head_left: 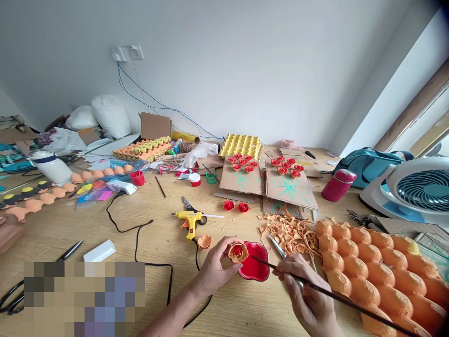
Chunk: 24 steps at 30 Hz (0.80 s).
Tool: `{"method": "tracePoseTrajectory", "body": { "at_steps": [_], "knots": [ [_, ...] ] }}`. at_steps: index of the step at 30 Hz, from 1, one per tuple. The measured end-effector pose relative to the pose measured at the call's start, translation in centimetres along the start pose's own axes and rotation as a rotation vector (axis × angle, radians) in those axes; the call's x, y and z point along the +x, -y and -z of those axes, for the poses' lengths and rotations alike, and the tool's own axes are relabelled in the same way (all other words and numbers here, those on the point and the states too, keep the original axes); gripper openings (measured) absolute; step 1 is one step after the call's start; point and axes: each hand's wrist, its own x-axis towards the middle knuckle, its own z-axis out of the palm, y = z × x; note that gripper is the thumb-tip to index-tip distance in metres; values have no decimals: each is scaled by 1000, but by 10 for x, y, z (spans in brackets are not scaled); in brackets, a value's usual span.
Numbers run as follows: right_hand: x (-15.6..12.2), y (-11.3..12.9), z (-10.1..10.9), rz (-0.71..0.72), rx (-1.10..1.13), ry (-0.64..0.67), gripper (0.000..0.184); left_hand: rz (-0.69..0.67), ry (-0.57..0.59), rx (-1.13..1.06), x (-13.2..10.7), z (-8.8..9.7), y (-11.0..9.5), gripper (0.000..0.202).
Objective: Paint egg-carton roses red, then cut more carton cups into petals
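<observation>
My left hand (214,271) pinches a small egg-carton flower (235,258), its centre red and its outer petals bare orange-brown. My right hand (310,292) grips a long dark paintbrush (329,294). The brush tip is over or in the red paint of a scalloped dish (260,272), close to the flower. A silver blade (278,246) shows beside the right hand; I cannot tell whether that hand also holds it. An unpainted flower cup (205,241) lies left of my left hand. Two finished red flowers (242,207) sit beyond the dish.
A yellow glue gun (189,221) with its black cord lies left of centre. Orange egg trays (382,267) and carton scraps (287,231) occupy the right. Behind stand cardboard panels (242,180) bearing red flowers. Another person's hand (10,231) is at the left edge, near scissors (70,251).
</observation>
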Motion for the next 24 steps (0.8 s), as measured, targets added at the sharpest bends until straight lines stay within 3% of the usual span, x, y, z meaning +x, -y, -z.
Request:
{"method": "tracePoseTrajectory", "body": {
  "at_steps": [4, 11, 24],
  "knots": [
    [8, 9, -1, 94, -17, 58, 21, -3, 19, 23, 0, -1, -6, 39],
    [10, 9, -8, 114, -68, 144, 25, -23, 84, 21, 0, -2, -12, 41],
    [10, 8, -7, 49, -42, 105, 18, -30, 80, 17, -1, -3, -9, 42]
  ]
}}
